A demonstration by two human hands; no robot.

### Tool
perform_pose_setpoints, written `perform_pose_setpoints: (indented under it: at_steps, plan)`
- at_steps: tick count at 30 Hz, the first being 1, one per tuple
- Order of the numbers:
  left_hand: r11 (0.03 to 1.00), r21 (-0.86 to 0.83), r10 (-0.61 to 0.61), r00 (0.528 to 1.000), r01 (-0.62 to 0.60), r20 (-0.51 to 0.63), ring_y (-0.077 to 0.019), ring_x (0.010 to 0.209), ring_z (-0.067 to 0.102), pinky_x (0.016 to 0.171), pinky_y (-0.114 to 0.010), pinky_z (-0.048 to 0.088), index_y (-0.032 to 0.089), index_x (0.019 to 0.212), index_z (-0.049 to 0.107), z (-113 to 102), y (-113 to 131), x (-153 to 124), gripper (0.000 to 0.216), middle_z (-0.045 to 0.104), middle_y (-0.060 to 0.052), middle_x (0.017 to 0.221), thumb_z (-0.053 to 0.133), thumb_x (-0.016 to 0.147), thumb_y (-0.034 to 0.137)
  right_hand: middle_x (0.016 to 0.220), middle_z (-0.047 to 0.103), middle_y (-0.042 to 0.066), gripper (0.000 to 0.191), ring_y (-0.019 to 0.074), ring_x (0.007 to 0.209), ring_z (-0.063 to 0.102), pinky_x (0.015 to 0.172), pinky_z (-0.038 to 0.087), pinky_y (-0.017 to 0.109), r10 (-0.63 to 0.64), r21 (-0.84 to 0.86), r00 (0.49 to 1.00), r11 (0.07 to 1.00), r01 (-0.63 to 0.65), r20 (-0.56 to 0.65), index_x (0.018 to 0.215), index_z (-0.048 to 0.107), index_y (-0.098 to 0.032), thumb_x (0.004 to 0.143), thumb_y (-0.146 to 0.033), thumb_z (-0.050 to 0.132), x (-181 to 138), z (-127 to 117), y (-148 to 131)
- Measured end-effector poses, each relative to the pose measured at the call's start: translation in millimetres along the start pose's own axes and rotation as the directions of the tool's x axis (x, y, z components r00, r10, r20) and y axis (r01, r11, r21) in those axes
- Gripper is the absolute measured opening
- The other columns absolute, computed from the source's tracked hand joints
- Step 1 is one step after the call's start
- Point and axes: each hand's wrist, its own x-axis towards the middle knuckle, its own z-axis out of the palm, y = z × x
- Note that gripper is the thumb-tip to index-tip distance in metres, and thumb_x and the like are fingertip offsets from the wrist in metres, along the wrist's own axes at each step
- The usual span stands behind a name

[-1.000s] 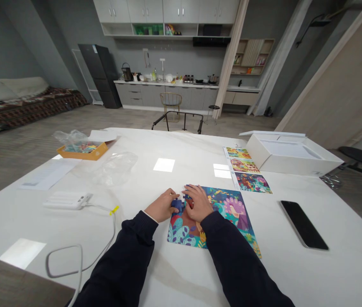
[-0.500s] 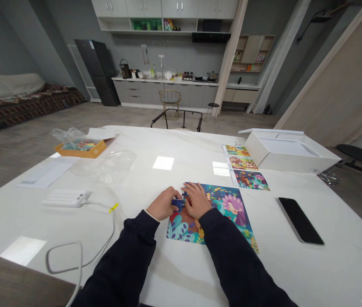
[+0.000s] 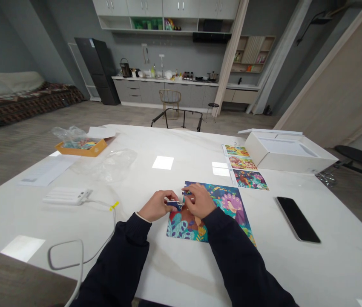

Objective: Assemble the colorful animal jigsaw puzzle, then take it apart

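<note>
A colourful jigsaw puzzle with a pink peacock and teal leaves lies flat in front of me, a gap showing at its upper left. Between thumb and fingers, my left hand pinches a dark blue puzzle piece, tilted just off the puzzle's left side. My right hand rests over the puzzle's upper left part. Its thumb and fingertips are bent in around a small dark blue bit at the edge, mostly hidden by the fingers.
Picture sheets lie beyond the puzzle, beside a white box. A phone is at the right. At left are a white power bank with a cable, an orange tray of pieces, paper and a clear bag.
My left hand has drawn slightly left, and the blue piece in it has tilted. My right hand's fingers, flatter on the puzzle before, have curled in at its left edge.
</note>
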Motion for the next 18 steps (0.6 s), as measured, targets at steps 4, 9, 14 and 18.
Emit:
perform_pose_setpoints:
  at_steps: [4, 9, 14, 18]
  plan:
    - [0.995, -0.1, 0.007, 1.0, -0.005, 0.02, -0.0193, 0.082, 0.069, 0.074, -0.029, 0.054, 0.016, 0.086, 0.071, -1, -7, 0, 0.018, 0.074, -0.004, 0.085, 0.081, 0.07, 0.016, 0.103, 0.073, 0.007, 0.028, 0.026, 0.098, 0.068, 0.09, 0.053, 0.038, 0.07, 0.06, 0.991, 0.995, -0.078, 0.116, 0.113, 0.069, -0.022, 0.085, -0.028, 0.071, -26, -6, -18]
    - [0.996, -0.022, -0.082, 0.976, 0.088, 0.2, -0.0212, 0.078, 0.069, 0.069, -0.03, 0.054, 0.017, 0.101, 0.075, -3, -13, -8, 0.039, 0.074, -0.004, 0.085, 0.085, 0.064, 0.013, 0.124, 0.066, 0.012, 0.07, 0.0331, 0.117, 0.063, 0.098, 0.053, 0.044, 0.1, 0.029, 0.983, 0.994, -0.105, 0.152, 0.132, 0.058, -0.023, 0.072, -0.041, 0.088, -53, 13, -25]
    - [0.943, 0.329, 0.02, 0.995, -0.053, 0.102, -0.0244, 0.099, 0.067, 0.084, -0.032, 0.053, 0.022, 0.103, 0.076, 7, -8, -18, 0.046, 0.069, -0.006, 0.109, 0.086, 0.062, 0.004, 0.121, 0.065, 0.012, 0.073, 0.0342, 0.118, 0.062, 0.1, 0.052, 0.047, 0.108, -0.013, 0.975, 0.994, -0.108, 0.193, 0.131, 0.056, -0.023, 0.07, -0.042, 0.091, -50, 18, -24]
    - [0.903, 0.426, 0.015, 0.995, -0.054, 0.095, -0.0253, 0.1, 0.065, 0.09, -0.036, 0.051, 0.02, 0.107, 0.07, 12, -3, -20, 0.046, 0.067, -0.005, 0.101, 0.083, 0.066, 0.003, 0.119, 0.065, 0.012, 0.071, 0.0335, 0.118, 0.061, 0.101, 0.05, 0.047, 0.122, -0.028, 0.967, 0.992, -0.119, 0.224, 0.129, 0.057, -0.021, 0.07, -0.043, 0.091, -48, 16, -25]
